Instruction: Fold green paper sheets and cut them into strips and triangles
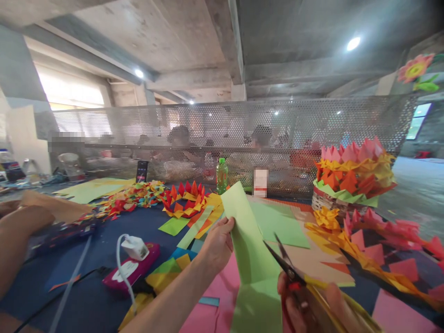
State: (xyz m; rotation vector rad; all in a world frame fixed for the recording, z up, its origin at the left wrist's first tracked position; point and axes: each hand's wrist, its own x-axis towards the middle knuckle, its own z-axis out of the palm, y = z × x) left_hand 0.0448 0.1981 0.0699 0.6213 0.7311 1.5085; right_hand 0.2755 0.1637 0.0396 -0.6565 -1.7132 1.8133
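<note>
My left hand (222, 243) pinches the left edge of a light green sheet of paper (248, 249), which is creased across and stands partly raised. My right hand (312, 305) is wrapped round a pair of scissors (289, 268) with dark blades and yellow handles. The blades are parted and point up and left, close to the paper's right edge; whether they touch it I cannot tell. Beneath lie pink paper (222, 286) and more green sheets (280, 224).
A purple power strip (152, 259) with a white plug and cables lies left. Red folded-paper rings (185, 199), paper scraps (135, 196) and a green bottle (222, 175) stand behind. A layered paper basket (354, 180) is right. Another person's hand (31, 212) holds brown paper at far left.
</note>
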